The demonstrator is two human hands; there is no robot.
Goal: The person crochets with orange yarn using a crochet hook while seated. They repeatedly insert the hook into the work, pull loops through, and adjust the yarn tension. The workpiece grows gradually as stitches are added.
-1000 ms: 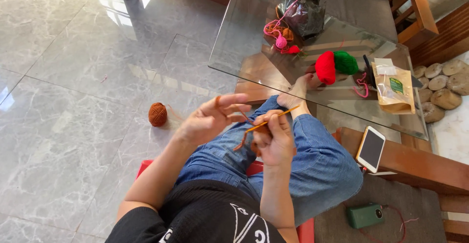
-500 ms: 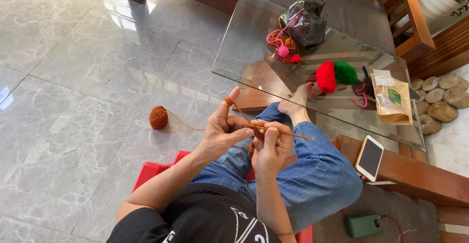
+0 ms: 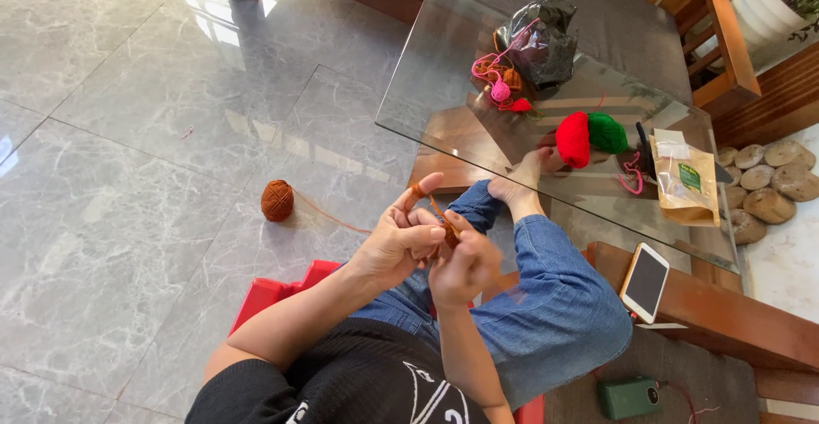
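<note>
The left hand (image 3: pixel 401 238) and right hand (image 3: pixel 463 266) meet close together over the person's lap, both pinched on a small brown crochet piece (image 3: pixel 449 235), with a strand looped over the raised left forefinger. From there a thin brown strand (image 3: pixel 328 217) runs across the grey tiled floor (image 3: pixel 128 134) to a brown yarn ball (image 3: pixel 276 200), well apart to the left. Beyond the hands, the glass worktop (image 3: pixel 426 91) carries red and green yarn balls (image 3: pixel 589 136), a dark bag (image 3: pixel 540 44), pink yarn (image 3: pixel 495 78) and a tan pouch (image 3: pixel 685 182). A phone (image 3: pixel 645 281) lies on a wooden ledge at right.
</note>
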